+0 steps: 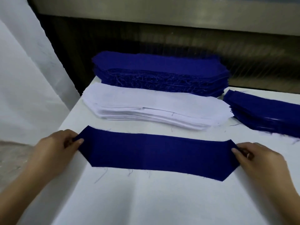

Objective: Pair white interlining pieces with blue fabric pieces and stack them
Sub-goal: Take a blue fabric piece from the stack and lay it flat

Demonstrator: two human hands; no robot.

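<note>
Left hand [56, 143] and right hand [258, 158] each pinch one end of a single blue piece [155, 153], flat on the white table [146, 200]. Behind it: white stack [154, 106]. Farthest: tall blue stack [160, 72]. Right: lower blue stack [263, 114].

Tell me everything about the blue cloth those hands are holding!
The single blue fabric piece is a long, deep-blue strip of woven-looking cloth with angled corners at both ends and loose threads fraying along its near edge. It lies flat and stretched out across the white table, in front of the white interlining stack. The left hand pinches its left end and the right hand pinches its right end.
</note>
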